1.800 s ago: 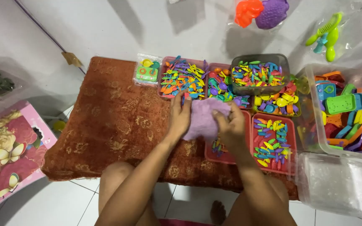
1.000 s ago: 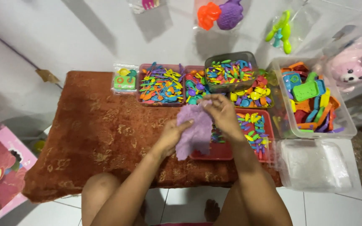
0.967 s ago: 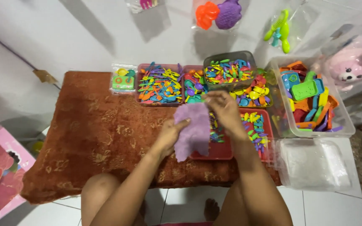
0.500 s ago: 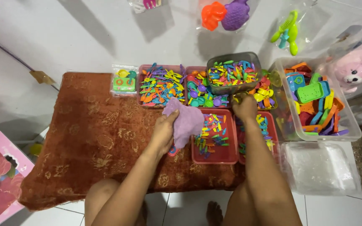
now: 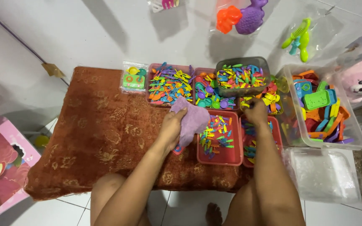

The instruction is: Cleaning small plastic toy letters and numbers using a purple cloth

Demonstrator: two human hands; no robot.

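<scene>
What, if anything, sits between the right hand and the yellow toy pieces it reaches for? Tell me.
Nothing visible does. The right hand already rests on the yellow pieces, just below the grey tub. The left hand holds the purple cloth off to the side, clear of the reach.

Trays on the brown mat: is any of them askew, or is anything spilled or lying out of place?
One oddity: the grey tub sits on top of the trays beneath it, overlapping two of them. A small red piece lies loose on the brown mat, below the left hand holding a purple cloth. The red trays look tidy.
</scene>
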